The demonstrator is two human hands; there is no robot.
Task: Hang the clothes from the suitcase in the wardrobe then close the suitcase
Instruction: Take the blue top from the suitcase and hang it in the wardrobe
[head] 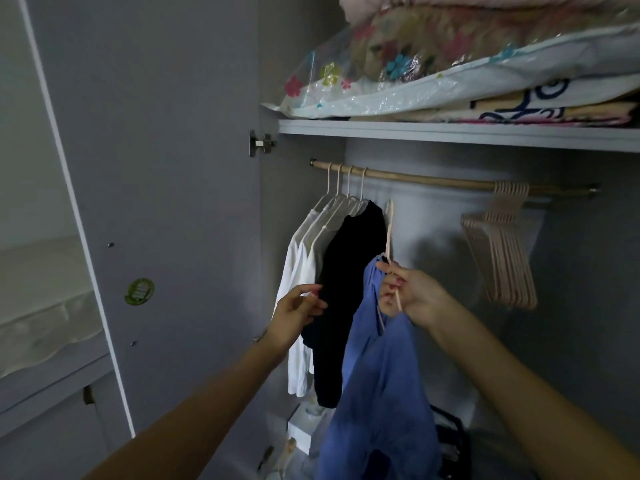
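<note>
The right hand (412, 294) grips a pink hanger (389, 237) with the blue shirt (381, 368) on it, below the rail (433, 180); the left hand (298, 315) pinches the black top (349, 271). The shirt looks bunched and could slip off when the hook is lifted to the rail
</note>
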